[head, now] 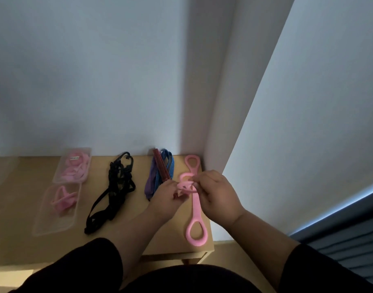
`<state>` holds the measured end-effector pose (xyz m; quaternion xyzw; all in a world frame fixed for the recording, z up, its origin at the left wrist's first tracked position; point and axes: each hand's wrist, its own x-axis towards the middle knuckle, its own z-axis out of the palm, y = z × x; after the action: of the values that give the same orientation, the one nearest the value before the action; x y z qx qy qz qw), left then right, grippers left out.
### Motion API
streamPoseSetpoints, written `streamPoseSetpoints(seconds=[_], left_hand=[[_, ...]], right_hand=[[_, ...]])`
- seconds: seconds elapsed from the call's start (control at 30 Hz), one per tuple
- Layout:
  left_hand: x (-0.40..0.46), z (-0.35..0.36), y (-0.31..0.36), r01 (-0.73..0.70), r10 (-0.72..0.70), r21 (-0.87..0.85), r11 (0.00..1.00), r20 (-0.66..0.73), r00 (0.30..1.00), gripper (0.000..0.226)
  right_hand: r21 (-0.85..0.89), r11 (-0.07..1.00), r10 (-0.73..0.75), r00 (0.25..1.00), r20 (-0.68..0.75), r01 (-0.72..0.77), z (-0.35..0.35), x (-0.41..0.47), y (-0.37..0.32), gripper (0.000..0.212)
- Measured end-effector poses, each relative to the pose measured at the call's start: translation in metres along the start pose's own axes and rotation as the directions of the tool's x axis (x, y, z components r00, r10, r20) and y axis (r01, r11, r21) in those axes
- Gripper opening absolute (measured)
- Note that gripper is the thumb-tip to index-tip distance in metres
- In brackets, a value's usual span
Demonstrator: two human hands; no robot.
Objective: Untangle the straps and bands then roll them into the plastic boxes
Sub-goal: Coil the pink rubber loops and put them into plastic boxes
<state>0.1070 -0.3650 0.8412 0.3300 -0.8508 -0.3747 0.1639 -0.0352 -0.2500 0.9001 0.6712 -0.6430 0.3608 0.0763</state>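
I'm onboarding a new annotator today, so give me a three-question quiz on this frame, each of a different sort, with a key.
1. True or false: both hands hold the pink strap.
2. Which pile lies nearest the plastic boxes? A) black straps B) coloured bands C) pink strap
3. Fill in: each clear box already holds a ____ item.

Key: 1 true, both pinch its looped middle above the table. 2 A. 3 pink.
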Motion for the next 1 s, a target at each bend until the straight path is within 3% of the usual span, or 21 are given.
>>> streamPoseSetpoints(seconds=[0.1, 0.2, 0.33, 0.43, 0.6, 0.67, 0.73, 0.83, 0.9, 1.0], left_hand=[[0.000, -0.011, 0.016, -0.037, 0.037, -0.032, 0.999, 0.005, 0.999, 0.018], [-0.006, -0.016, 0.019, -0.064, 0.064, -0.045, 0.997, 0.009, 0.998, 0.019], [-0.014, -0.026, 0.018, -0.120, 0.117, -0.077, 0.990, -0.045, 0.992, 0.010], [-0.017, -0.033, 0.014, -0.170, 0.166, -0.055, 0.984, -0.059, 0.984, 0.013], [-0.022, -0.042, 0.011, -0.111, 0.091, -0.082, 0.990, -0.214, 0.973, 0.043], [-0.023, -0.048, 0.011, -0.128, 0.121, -0.019, 0.992, -0.212, 0.970, 0.056], [-0.024, -0.055, 0.015, -0.173, 0.173, 0.013, 0.985, -0.192, 0.966, 0.046], [-0.024, -0.065, 0.027, -0.179, 0.170, -0.083, 0.980, -0.107, 0.980, 0.024], [-0.024, -0.066, 0.029, -0.109, 0.104, -0.158, 0.981, -0.043, 0.994, 0.020], [-0.022, -0.065, 0.023, 0.034, -0.040, -0.292, 0.956, -0.016, 0.999, 0.010]], right_hand=[[0.061, 0.991, 0.124, 0.992, -0.030, -0.122, -0.009, 0.017, -0.006, 0.034], [0.099, 0.946, 0.303, 0.951, 0.059, -0.308, -0.014, 0.033, -0.007, 0.042], [0.209, 0.790, 0.557, 0.817, 0.148, -0.576, -0.010, 0.049, -0.001, 0.019], [0.254, 0.682, 0.649, 0.727, 0.224, -0.686, -0.001, 0.053, 0.007, 0.016], [0.227, 0.591, 0.661, 0.626, 0.414, -0.774, 0.021, 0.054, 0.010, 0.017], [0.224, 0.579, 0.634, 0.605, 0.482, -0.784, 0.029, 0.052, 0.006, 0.022], [0.226, 0.553, 0.603, 0.572, 0.556, -0.802, 0.035, 0.048, 0.005, 0.028], [0.186, 0.551, 0.556, 0.524, 0.645, -0.814, 0.042, 0.042, 0.003, 0.045], [0.212, 0.575, 0.556, 0.567, 0.609, -0.791, 0.042, 0.041, 0.001, 0.049], [0.470, 0.571, 0.492, 0.739, 0.460, -0.673, 0.031, 0.044, -0.005, 0.036]])
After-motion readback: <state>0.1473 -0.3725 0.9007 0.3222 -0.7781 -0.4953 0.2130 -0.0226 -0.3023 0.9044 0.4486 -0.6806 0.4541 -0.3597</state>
